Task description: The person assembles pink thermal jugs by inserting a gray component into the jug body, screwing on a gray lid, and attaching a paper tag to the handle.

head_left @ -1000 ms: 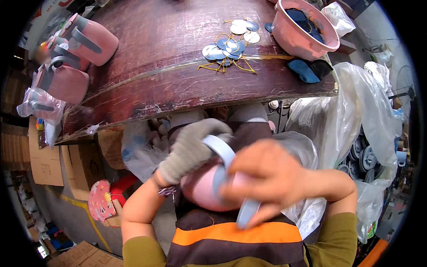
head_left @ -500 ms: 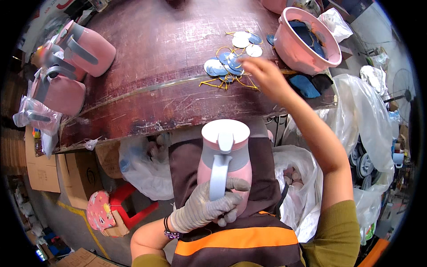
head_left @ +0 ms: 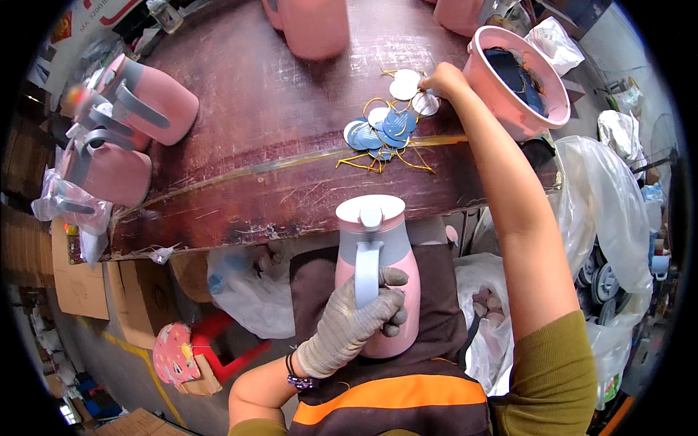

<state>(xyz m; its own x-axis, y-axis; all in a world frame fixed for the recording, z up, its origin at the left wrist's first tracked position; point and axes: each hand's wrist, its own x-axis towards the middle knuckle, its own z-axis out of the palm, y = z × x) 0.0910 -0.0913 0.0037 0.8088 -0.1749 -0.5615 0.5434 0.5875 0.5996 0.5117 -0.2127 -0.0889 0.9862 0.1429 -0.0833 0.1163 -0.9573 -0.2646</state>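
Left hand (head_left: pixel 349 323), gloved: fingers wrapped round grey handle, steadying pink jug (head_left: pixel 376 276) upright on my lap, 6 o'clock | Right hand (head_left: pixel 445 78), bare: fingers pinched narrow at round tags (head_left: pixel 389 123) with yellow strings, bench (head_left: pixel 276 145) 1 o'clock | Pink tub (head_left: pixel 518 81), 2 o'clock: dark blue pieces inside.
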